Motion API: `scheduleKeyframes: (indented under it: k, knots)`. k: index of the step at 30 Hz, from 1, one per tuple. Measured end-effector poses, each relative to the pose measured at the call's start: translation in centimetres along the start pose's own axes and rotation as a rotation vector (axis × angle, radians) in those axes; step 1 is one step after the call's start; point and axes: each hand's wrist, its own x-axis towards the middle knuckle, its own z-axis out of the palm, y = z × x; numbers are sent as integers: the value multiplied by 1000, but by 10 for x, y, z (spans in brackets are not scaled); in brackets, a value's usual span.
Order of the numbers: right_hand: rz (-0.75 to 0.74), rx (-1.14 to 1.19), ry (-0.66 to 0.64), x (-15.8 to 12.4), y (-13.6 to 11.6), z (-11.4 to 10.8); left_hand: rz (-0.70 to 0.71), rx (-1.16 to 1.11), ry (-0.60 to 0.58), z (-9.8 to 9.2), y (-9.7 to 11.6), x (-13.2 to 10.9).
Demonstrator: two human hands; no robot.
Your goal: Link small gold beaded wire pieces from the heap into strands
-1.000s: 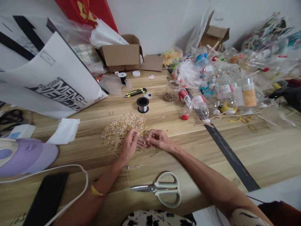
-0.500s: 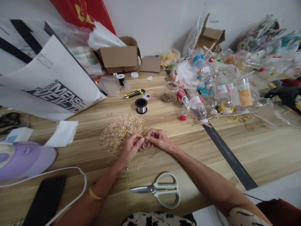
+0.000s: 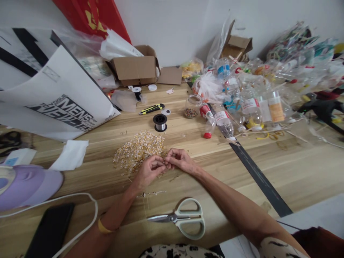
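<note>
My left hand [image 3: 151, 169] and my right hand [image 3: 180, 159] meet fingertip to fingertip at the right front edge of a pile of gold and clear beads [image 3: 138, 148]. Both are closed in a pinch. Whatever lies between the fingertips is too small to make out. A thin clear thread hangs down near my left wrist. Just in front of the hands lies a short beaded strand [image 3: 152, 194]. Closer to me rest scissors [image 3: 177, 218] with pale handles, blades pointing left.
Behind the beads stand a wire spool [image 3: 160, 123], a yellow-black utility knife [image 3: 152, 108] and a glass jar of beads [image 3: 192, 107]. Plastic bottles [image 3: 221, 120] crowd the right. At left are a white paper bag [image 3: 61, 96], a purple visor [image 3: 34, 184] and a black phone [image 3: 49, 229].
The fingers of my left hand have shifted slightly, with the thumb now reaching straighter toward my right fingertips. My right hand keeps its pinch. The whole view has tilted a little.
</note>
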Motion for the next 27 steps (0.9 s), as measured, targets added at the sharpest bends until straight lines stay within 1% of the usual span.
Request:
scheduleKeyframes:
  k: [4,8,13,15,19,23,27]
  knots:
    - [-10,-4,-14,0,0,0,-12,68,15,1,4,-1]
    - [-25,-15,-32,0,1,0,15,173,29,0,7,-3]
    - [-32,-31,-58,-1,1,-2,25,166,17,-2,6,-3]
    - [-36,-24,-64,-1,1,-3,74,190,35,-3,5,-3]
    - [-30,2,-60,-1,0,-3,259,279,129,-4,3,-2]
    - [-29,17,-70,0,1,-1,262,274,172,-5,1,-1]
    - [-17,81,-158,-1,1,1,250,239,169,-4,1,0]
